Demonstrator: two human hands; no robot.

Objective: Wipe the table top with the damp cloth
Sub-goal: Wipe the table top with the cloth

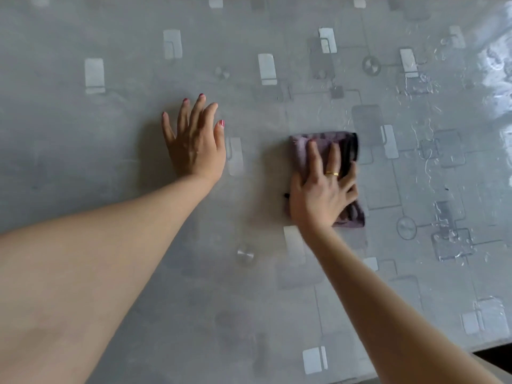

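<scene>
The table top (110,134) fills the view, covered by a grey sheet printed with pale rectangles and thin lines. A folded purple-and-black cloth (324,142) lies flat on it, right of centre. My right hand (322,192) presses down on the cloth with spread fingers, a gold ring on one finger; the cloth's middle is hidden under it. My left hand (196,142) rests flat on the bare table to the left of the cloth, fingers apart, holding nothing.
Wet streaks and droplets (426,162) glisten on the right part of the table, with bright glare at the far right (498,65). The table's near edge (487,347) shows at the bottom right, dark floor beyond it.
</scene>
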